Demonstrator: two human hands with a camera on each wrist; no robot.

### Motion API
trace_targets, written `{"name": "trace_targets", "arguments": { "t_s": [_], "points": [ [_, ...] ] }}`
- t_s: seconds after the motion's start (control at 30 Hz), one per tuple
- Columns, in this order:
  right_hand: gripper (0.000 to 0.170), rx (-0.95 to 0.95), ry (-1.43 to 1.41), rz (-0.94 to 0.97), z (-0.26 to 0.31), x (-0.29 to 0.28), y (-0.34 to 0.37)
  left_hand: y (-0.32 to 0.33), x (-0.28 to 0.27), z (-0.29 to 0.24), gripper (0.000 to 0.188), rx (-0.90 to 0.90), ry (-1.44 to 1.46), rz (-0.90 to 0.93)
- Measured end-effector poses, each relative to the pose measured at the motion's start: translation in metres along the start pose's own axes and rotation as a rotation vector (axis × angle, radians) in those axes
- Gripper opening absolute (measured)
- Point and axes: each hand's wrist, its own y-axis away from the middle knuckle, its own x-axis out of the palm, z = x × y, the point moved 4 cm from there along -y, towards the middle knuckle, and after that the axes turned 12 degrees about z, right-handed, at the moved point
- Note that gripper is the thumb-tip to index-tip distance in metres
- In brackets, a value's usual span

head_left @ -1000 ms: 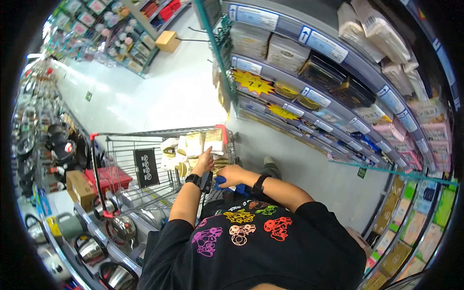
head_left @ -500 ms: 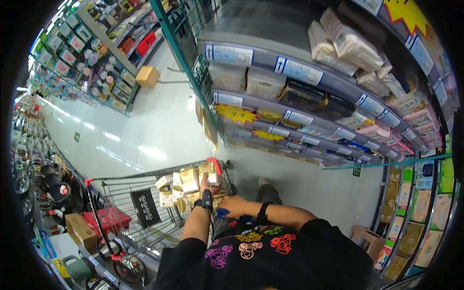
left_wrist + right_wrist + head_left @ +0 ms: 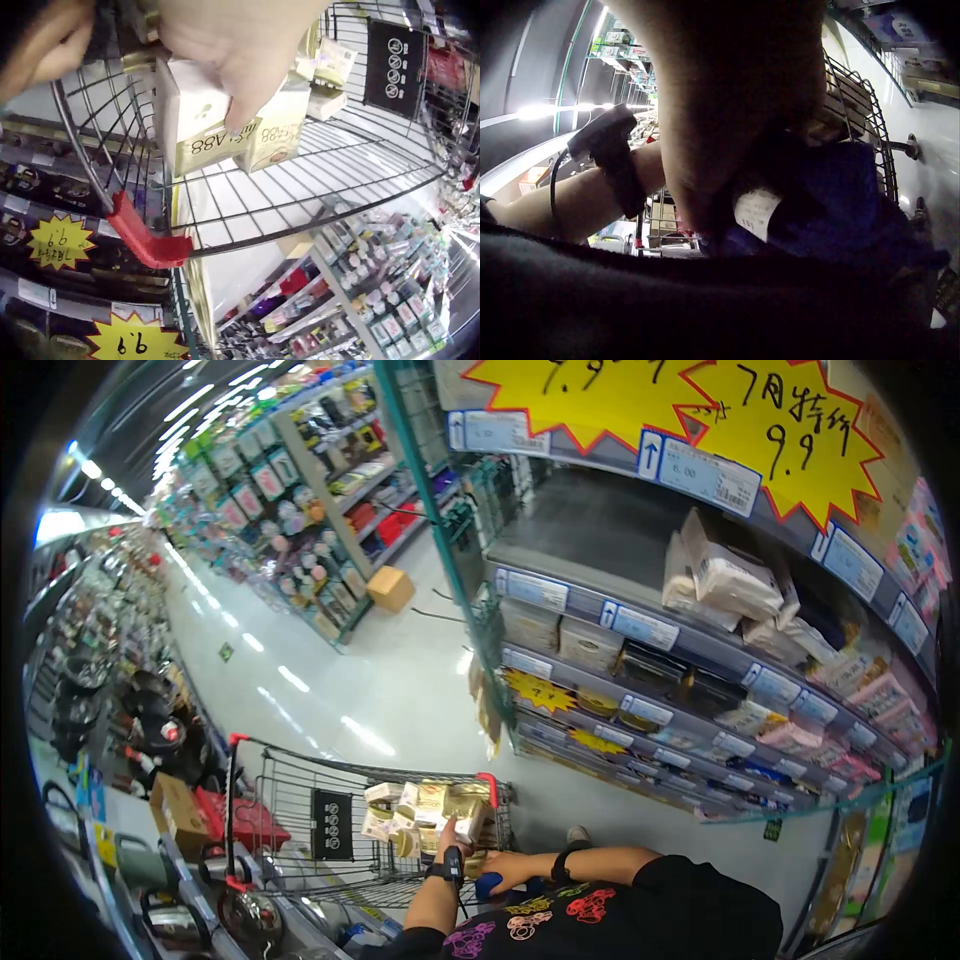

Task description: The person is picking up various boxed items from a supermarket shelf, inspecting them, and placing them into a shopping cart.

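My left hand (image 3: 452,842) grips a white-and-gold pack (image 3: 199,124) marked A88 inside the wire shopping cart (image 3: 280,775). In the left wrist view, one digit lies across the front of this pack; the other fingers are mostly hidden. A second A88 pack (image 3: 274,135) stands right beside it, and several similar packs (image 3: 405,810) are piled around. My right hand (image 3: 512,868) is low at the near side of the pile, close to a bundle of blue cloth (image 3: 825,195) with a white label (image 3: 756,212). Its fingertips are hidden, so I cannot tell what it holds.
Shelves of packaged goods (image 3: 640,630) with yellow price signs (image 3: 780,430) rise on the right. Pans (image 3: 150,710) and kettles (image 3: 175,915) line the left side. The cart's red corner (image 3: 146,236) faces the aisle. A cardboard box (image 3: 390,589) juts from a rack ahead.
The head view has tilted up, bringing large yellow signs and ceiling lights into sight. Cart and hands appear lower in the picture. The left hand stays at the packs.
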Motion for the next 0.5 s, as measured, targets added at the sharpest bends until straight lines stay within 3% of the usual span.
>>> {"name": "trace_targets", "arguments": {
  "t_s": [0.07,0.1,0.17,0.2,0.33,0.5],
  "points": [
    [0.051,0.039,0.035,0.068,-0.005,0.005,-0.002,0.015,-0.027,0.0,0.026,0.049,-0.04,-0.052],
    [0.049,-0.027,0.01,0.039,-0.006,0.007,-0.002,0.033,-0.032,0.0,0.025,0.241,-0.182,0.07],
    [0.048,-0.039,0.007,0.05,0.002,0.001,0.003,0.029,-0.055,0.007,0.026,0.219,0.176,0.051],
    [0.047,-0.047,0.008,0.06,0.006,-0.002,0.004,0.0,-0.098,0.0,0.027,0.405,-0.15,0.181],
    [0.047,-0.152,0.096,-0.018,-0.016,0.002,-0.003,0.101,-0.071,0.013,0.036,0.505,0.311,0.117],
    [0.046,-0.155,0.167,0.034,-0.029,-0.02,-0.017,0.123,-0.101,0.031,0.038,0.663,0.581,0.253]
  ]
}}
